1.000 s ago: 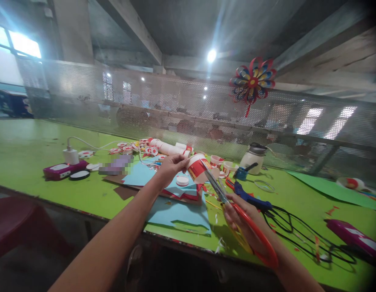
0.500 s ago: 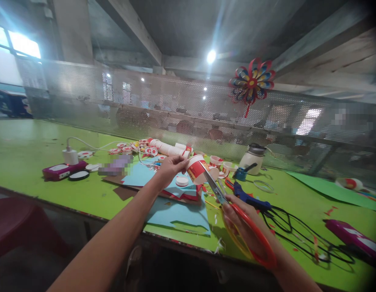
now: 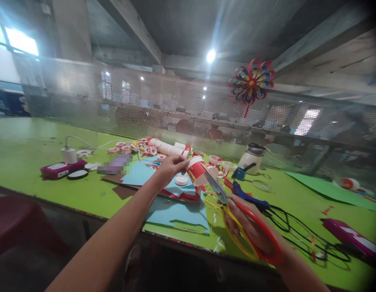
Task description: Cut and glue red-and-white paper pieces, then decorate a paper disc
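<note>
The hands are apart: the left hand (image 3: pixel 169 169) pinches the paper cup (image 3: pixel 195 171) above the table (image 3: pixel 93 196), the right hand (image 3: pixel 248 222) grips the scissors (image 3: pixel 217 185), blades against the cup. Cutting seems in hand; the next move calls for a steady cup

Green table (image 3: pixel 87 194) with jar (image 3: pixel 251 162), blue paper (image 3: pixel 178 211)
</note>
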### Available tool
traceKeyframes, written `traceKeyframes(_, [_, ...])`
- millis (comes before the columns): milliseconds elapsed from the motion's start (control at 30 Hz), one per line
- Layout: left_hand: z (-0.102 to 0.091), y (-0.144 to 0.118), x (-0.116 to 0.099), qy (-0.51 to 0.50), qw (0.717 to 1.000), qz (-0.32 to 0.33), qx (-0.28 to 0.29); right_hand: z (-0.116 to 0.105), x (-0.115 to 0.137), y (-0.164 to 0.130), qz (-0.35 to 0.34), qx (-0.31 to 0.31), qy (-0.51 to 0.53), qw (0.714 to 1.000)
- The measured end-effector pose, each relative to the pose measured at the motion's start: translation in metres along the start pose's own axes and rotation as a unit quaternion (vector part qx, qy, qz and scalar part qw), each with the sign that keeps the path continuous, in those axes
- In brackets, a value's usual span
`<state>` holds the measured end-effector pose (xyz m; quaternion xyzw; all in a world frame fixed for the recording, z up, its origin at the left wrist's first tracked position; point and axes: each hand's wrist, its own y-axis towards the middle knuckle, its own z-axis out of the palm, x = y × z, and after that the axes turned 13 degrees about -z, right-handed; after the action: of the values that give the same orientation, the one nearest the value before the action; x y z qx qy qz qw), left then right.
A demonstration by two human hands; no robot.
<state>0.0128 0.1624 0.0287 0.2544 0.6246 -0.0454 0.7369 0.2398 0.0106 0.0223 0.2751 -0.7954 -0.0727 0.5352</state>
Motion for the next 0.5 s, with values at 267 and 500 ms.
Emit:
traceKeyframes(267, [0.0010,0.0004,0.0018,-0.008,1.000,0.004,0.006,0.0095,-0.0036,0.0012,0.012,-0.027,0.056,0.998])
traceKeyframes(500, [0.0035,0.0007,0.0020,-0.026,1.000,-0.003,-0.003,0.0071,-0.0007,0.0005,-0.001,-0.022,0.011,1.000])
